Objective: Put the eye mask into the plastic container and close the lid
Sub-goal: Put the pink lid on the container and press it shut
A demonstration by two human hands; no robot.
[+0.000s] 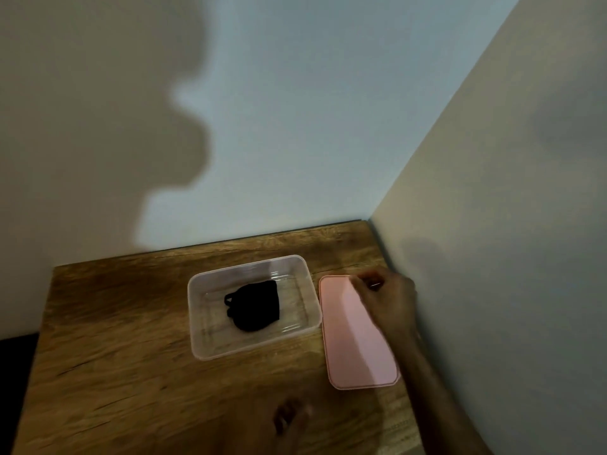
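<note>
A clear plastic container (203, 343) stands open on the wooden table (108, 366). A folded black eye mask (254, 310) lies inside it on the bottom. The pink lid (351, 349) lies flat on the table just right of the container. My right hand (386, 298) rests on the lid's far right corner, fingers curled at its edge; whether it grips the lid is unclear. My left hand (290, 418) is blurred near the table's front edge, fingers apart, holding nothing.
The table sits in a room corner, with a wall (295, 126) behind it and another wall (509, 224) close along its right side. The table's left edge drops off to a dark floor (13, 362).
</note>
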